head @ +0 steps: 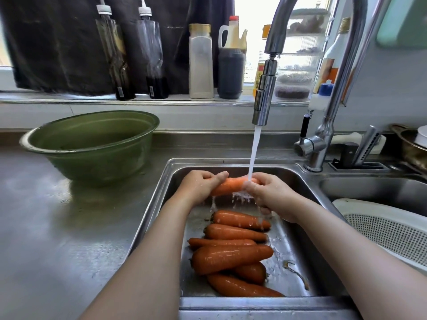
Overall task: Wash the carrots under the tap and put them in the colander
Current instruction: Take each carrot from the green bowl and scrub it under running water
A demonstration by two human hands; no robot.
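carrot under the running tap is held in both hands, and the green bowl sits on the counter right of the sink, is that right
Not quite. The head view shows the green bowl on the counter to the left of the sink, not the right. The rest holds: the left hand and the right hand both hold the carrot under the running tap.
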